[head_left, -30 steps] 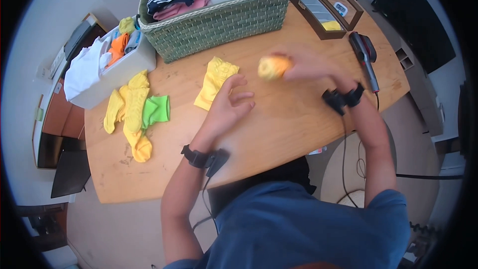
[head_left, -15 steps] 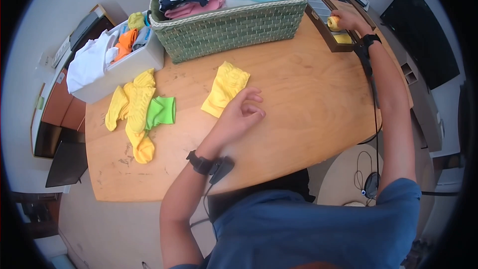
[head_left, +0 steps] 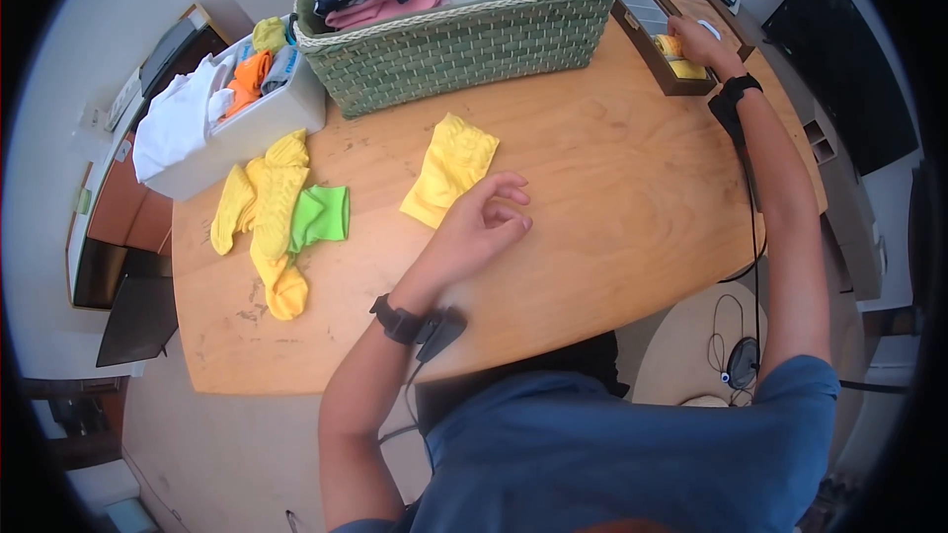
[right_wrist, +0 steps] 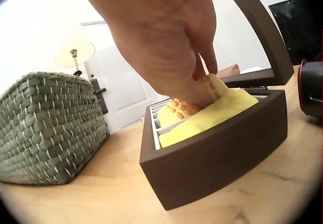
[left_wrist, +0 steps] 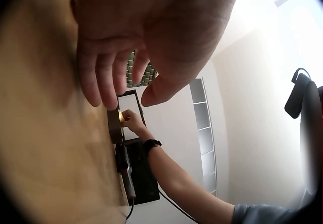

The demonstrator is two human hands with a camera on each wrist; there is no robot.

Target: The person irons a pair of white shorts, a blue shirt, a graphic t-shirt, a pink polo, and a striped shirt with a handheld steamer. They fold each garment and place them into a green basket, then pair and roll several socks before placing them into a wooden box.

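Observation:
In the dark wooden box [right_wrist: 217,153] with white dividers, the right hand [right_wrist: 161,42] holds a rolled yellow-orange patterned sock [right_wrist: 176,109], its fingers down in a compartment. Beside that roll lies a plain yellow piece [right_wrist: 212,119] at the box's near end. The left hand [head_left: 479,227] hovers by a folded yellow sock [head_left: 452,168] on the table, fingers loosely bent and holding nothing. Further left, several yellow socks [head_left: 273,199] lie in a loose heap with a green one [head_left: 321,215].
A green woven basket [head_left: 464,49] of clothes stands at the back. To its left is a white bin [head_left: 247,143] with white, orange and grey clothing. A dark handheld device [left_wrist: 126,171] with a cord lies beside the box, whose lid [right_wrist: 262,27] stands raised.
The right hand has carried the rolled sock from mid-table to the box at the back right and lowered it inside. The left hand has stayed near the folded yellow sock.

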